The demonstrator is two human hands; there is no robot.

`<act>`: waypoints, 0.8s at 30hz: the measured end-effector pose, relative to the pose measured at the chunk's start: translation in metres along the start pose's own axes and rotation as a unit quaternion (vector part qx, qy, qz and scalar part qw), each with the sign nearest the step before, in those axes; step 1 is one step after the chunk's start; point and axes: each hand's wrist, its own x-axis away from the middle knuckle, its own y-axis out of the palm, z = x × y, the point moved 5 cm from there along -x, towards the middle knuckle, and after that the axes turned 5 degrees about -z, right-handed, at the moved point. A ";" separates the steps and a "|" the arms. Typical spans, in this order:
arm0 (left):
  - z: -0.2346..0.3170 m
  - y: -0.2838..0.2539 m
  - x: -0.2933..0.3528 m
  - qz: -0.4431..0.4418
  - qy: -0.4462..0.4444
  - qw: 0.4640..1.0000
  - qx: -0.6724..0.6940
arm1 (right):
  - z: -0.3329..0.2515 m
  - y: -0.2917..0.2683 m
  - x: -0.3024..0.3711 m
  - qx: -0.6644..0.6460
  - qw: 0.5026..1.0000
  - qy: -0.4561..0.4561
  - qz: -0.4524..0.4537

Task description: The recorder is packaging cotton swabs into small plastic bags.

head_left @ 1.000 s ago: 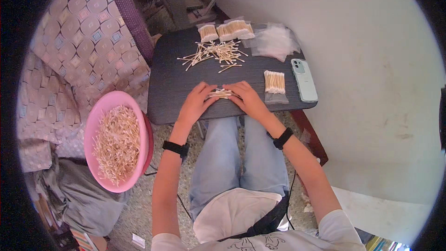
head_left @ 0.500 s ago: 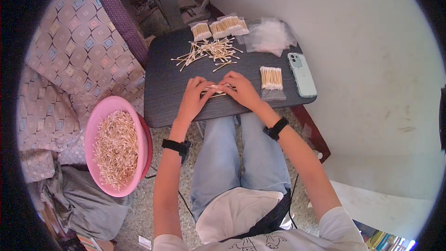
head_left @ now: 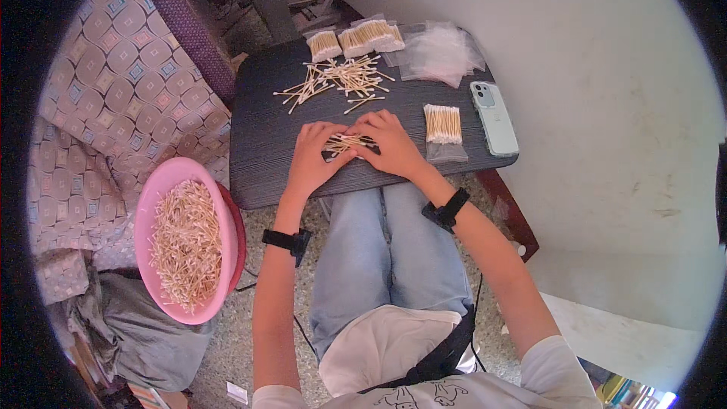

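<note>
A small bunch of cotton swabs (head_left: pixel 344 145) lies between my two hands near the front edge of the dark table (head_left: pixel 261 170). My left hand (head_left: pixel 314 155) curls around its left side and my right hand (head_left: pixel 390 145) around its right. Both thumbs come close together at the near side, and the fingertips bend over the far side. Just beyond my hands spreads a loose pile of cotton swabs (head_left: pixel 348 76). To the right of my right hand lies a clear bag packed with swabs (head_left: pixel 443 124), its flap toward me.
Several filled swab bags (head_left: pixel 367 38) line the far table edge, beside a stack of clear plastic bags (head_left: pixel 439 57). A pale green phone (head_left: pixel 495 120) lies at the right edge. Left of the table stands a pink basin (head_left: pixel 142 250) full of swabs. A wall (head_left: pixel 606 106) rises on the right.
My hands have shifted slightly around the bunch, with the thumbs now nearer to me and more of the swabs showing between them. The view has tilted a little.
</note>
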 end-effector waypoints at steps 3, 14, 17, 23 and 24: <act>-0.006 0.001 -0.003 -0.011 -0.002 0.999 0.033 | 0.000 -0.002 0.002 -0.026 1.000 -0.009 0.004; -0.007 0.003 -0.004 0.007 -0.023 0.999 0.039 | 0.015 0.002 0.002 -0.082 0.996 0.039 -0.005; -0.007 0.004 -0.002 -0.003 0.002 1.000 0.000 | 0.011 0.002 0.000 -0.077 0.996 0.022 0.028; -0.009 0.006 -0.001 -0.004 -0.026 0.999 -0.030 | 0.001 0.008 -0.008 0.087 0.995 0.024 0.030; -0.008 0.005 -0.001 0.017 -0.036 0.998 -0.043 | 0.001 0.008 -0.010 0.110 0.993 0.026 0.039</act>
